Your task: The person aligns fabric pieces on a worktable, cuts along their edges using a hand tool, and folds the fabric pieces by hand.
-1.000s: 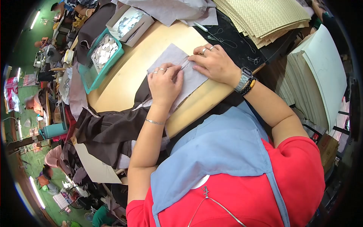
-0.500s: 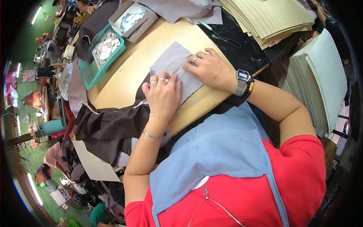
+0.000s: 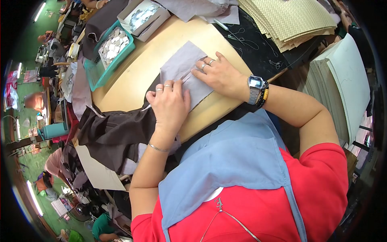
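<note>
On the pale wooden board (image 3: 137, 76), a greyish-lilac piece of cloth (image 3: 183, 56) lies flat, with a crease or seam running between my hands. My left hand (image 3: 169, 105) rests palm down on its lower left part, fingers bent with the tips pressing the cloth and the thumb apart. From the right, my right hand (image 3: 225, 78) lies on the cloth's right edge, fingers spread and tips near the crease. Nothing shows gripped in either hand, though the undersides of the fingers are hidden. Dark brown cloth (image 3: 115, 137) bunches beside my left wrist and hangs over the board's edge.
A teal basket (image 3: 93, 76) with small pale pieces stands at the board's far left, beside an open cardboard box (image 3: 155, 25). Loose thread (image 3: 246, 42) lies on the black surface. Woven sheets (image 3: 290, 24) and a stack of boards (image 3: 328, 84) stand right. Other people work at left.
My left hand has slid slightly up and left over the cloth. My right hand has shifted slightly left, and its wrist has turned a little. The cloth stays flat on the board.
</note>
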